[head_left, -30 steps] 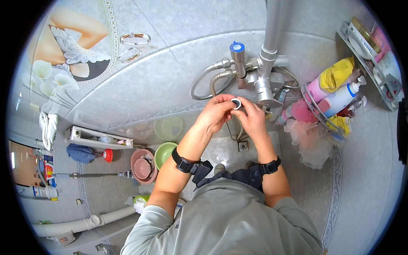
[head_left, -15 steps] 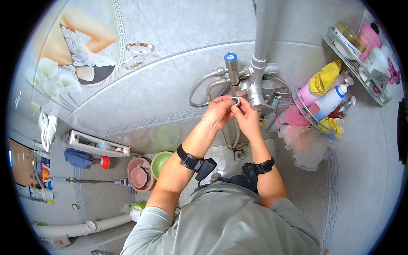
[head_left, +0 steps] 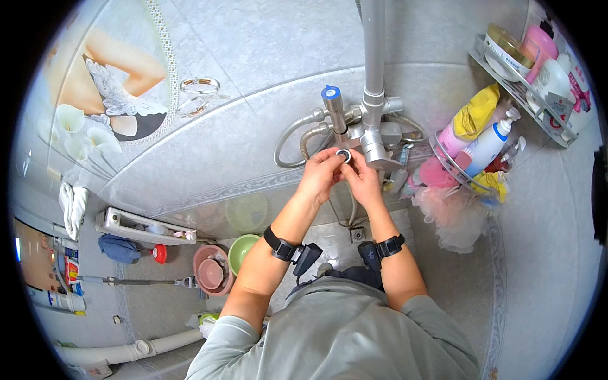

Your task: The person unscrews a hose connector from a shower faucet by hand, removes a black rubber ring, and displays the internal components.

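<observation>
My left hand (head_left: 323, 170) and my right hand (head_left: 363, 179) meet in front of the wall faucet, both closed at the fingertips. Between them they pinch a small round metal fitting (head_left: 344, 156), silvery at the rim and dark in the middle. Just above stands the chrome shower faucet (head_left: 376, 149), joined to a thick vertical pipe (head_left: 374, 50). Beside it rises a metal valve with a blue cap (head_left: 330, 94). Braided metal hoses (head_left: 282, 147) loop out to its left. Below my hands a pale hose (head_left: 352, 206) hangs toward the floor; whether it joins the fitting is hidden.
At right, a corner rack (head_left: 519, 92) holds jars and bottles. A lower basket (head_left: 453, 166) carries a pump bottle (head_left: 489, 149) and yellow cloth, with a bath puff (head_left: 456, 221) beneath. Pink basins (head_left: 204, 254) and a green basin (head_left: 239, 253) stand at left, near a floor drain (head_left: 358, 234).
My view has shifted slightly, so the wall and faucet sit a little further left. Both hands keep their pinch on the fitting, which is turned slightly.
</observation>
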Tool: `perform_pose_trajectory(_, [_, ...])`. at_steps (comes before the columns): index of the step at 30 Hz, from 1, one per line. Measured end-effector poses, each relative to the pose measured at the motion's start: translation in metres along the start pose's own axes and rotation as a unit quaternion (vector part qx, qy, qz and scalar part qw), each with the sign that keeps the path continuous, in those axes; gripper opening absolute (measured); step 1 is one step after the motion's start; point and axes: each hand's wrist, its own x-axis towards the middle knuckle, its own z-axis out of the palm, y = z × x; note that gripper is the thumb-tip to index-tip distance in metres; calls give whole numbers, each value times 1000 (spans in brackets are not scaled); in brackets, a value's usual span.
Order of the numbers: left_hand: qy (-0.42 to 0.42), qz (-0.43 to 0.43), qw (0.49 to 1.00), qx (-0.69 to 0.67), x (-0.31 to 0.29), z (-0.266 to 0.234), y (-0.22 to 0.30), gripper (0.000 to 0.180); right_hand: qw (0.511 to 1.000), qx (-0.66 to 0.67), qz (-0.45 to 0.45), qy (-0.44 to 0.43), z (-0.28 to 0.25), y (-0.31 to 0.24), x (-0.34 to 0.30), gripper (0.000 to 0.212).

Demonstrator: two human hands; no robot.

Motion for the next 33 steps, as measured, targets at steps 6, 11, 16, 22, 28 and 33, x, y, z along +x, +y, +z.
perform_pose_trajectory(6, [-1, 2, 1000, 13, -1, -1, -1, 27, 996, -87, 2, 19, 1, 1, -1, 41])
perform_pose_trajectory(11, [-19, 28, 999, 0, 10, -4, -6, 20, 994, -111, -15, -13, -5, 2, 4, 41])
perform_pose_trajectory(16, [5, 14, 1000, -14, 8, 0, -9, 21, 995, -90, -47, 24, -4, 8, 3, 38])
perform_pose_trajectory(22, [0, 29, 999, -13, 14, 0, -7, 23, 996, -84, -30, 0, -7, 23, 15, 36])
perform_pose_trajectory(28, [-50, 48, 997, -16, 21, -11, -16, 30, 994, -102, 13, -28, -9, 23, 19, 37])
perform_pose_trajectory(33, [-51, 60, 997, 14, 27, -9, -17, 28, 995, -87, -34, 18, -11, 40, 22, 43])
